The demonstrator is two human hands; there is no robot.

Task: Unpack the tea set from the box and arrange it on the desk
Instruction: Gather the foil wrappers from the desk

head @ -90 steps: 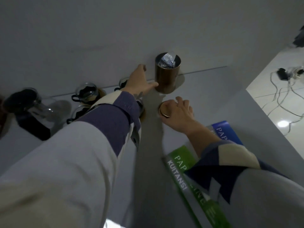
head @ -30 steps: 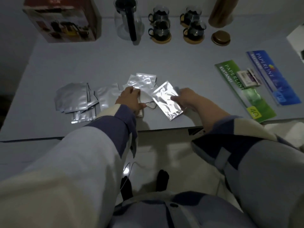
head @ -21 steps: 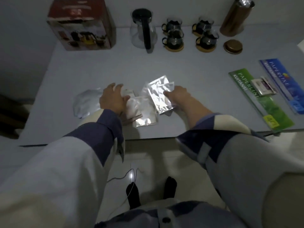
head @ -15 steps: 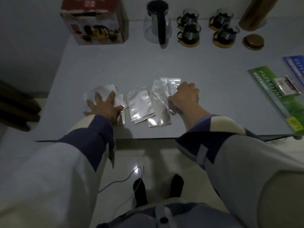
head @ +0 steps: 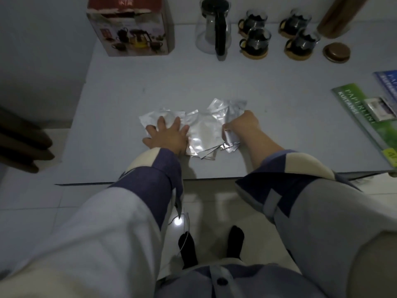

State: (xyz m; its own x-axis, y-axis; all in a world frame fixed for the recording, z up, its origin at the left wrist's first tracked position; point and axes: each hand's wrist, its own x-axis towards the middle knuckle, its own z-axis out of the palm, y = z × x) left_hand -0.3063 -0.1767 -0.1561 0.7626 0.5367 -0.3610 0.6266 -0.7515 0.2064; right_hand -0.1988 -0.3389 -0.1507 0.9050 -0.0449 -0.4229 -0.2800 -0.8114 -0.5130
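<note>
Head view, looking steeply down; light dim, detail soft.

Hidden or unclear: canister (head: 337, 17) cut off by the top edge beyond and right of the right hand; only its lower body shows. Blue booklet (head: 387, 81) cut by the right edge. Print on the small packet (head: 379, 108) lying on the green booklet (head: 363, 117) is unreadable. Number of foil sachets (head: 202, 132) in the overlapping heap cannot be counted; both hands cover parts of it.

Hands: left hand (head: 166, 135) lies flat, fingers spread wide, palm pressing down on the left part of the heap, gripping nothing. Right hand (head: 241, 124) is curled closed at the heap's right side, fingers pinching the edge of one or more sachets; how many cannot be told.

Task items, all well beyond the hands along the far edge of the bench (head: 120, 100):
- printed box (head: 129, 26), upright, beyond the left hand
- glass teapot (head: 213, 26) with dark handle, beyond and between the hands
- four glass cups (head: 277, 32) on round coasters, in two pairs, beyond the right hand
- round brown lid (head: 336, 52), flat on the bench, just beside the rightmost cup

Other: booklets lie well to the right of the right hand. Sleeves and torso fill the lower frame; tiled floor (head: 38, 201) and dark-socked feet (head: 212, 248) show below the bench edge.
</note>
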